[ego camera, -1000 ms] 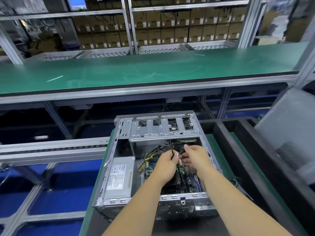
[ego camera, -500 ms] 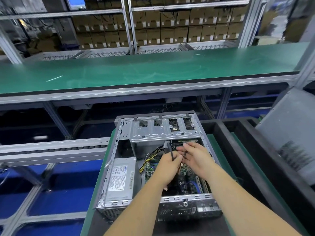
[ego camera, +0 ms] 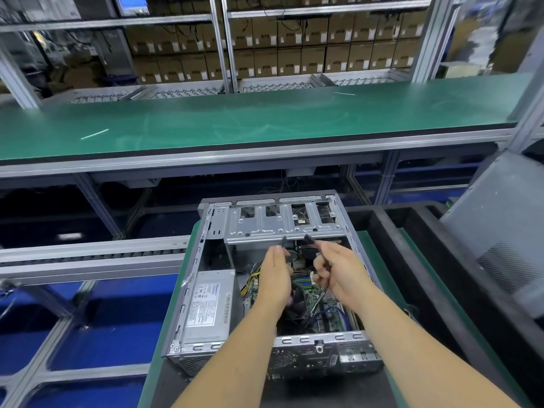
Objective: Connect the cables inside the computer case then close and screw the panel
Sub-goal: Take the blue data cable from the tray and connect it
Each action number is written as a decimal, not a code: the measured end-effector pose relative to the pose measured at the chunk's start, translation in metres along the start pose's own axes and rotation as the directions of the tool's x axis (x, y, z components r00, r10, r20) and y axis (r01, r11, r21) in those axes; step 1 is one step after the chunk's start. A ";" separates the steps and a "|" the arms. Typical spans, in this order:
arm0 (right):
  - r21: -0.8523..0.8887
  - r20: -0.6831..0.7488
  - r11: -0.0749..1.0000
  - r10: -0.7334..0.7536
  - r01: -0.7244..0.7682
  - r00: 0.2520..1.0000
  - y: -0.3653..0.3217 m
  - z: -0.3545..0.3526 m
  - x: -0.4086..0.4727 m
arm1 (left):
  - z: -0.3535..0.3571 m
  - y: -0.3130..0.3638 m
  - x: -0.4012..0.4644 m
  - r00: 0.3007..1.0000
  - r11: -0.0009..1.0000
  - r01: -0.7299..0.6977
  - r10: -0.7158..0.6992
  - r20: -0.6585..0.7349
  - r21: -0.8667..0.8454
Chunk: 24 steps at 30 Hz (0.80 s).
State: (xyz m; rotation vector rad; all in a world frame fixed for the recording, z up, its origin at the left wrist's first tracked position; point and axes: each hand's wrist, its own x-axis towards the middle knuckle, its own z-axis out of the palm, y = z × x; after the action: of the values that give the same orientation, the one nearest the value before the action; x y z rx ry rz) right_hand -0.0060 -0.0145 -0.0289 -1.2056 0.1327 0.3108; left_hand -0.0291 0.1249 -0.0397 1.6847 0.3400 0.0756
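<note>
The open computer case point(ego camera: 273, 290) lies on its side on the green surface point(ego camera: 176, 290), its near end close to the surface's near edge. Along the case's left wall sits the grey power supply point(ego camera: 209, 304). The left hand point(ego camera: 275, 278) reaches inside, fingers curled round a black connector point(ego camera: 284, 242) just below the drive cage point(ego camera: 282, 222). Just beside it, the right hand point(ego camera: 338, 275) pinches a second black cable connector point(ego camera: 309, 240). A grey side panel point(ego camera: 506, 231) leans at the right.

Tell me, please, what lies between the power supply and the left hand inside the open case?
In the head view, a bundle of yellow and black wires lies between the power supply and the left hand.
</note>
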 end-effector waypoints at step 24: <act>-0.663 0.093 0.731 -0.132 0.160 0.987 0.011 0.001 0.004 | 0.001 -0.004 0.001 0.996 0.988 -0.066 0.057 0.064 0.141</act>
State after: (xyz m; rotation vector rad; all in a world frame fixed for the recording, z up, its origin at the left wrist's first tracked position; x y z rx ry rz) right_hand -0.0061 -0.0093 -0.0393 -1.9227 -0.1286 0.2469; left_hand -0.0288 0.1247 -0.0442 1.8357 0.2534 0.0470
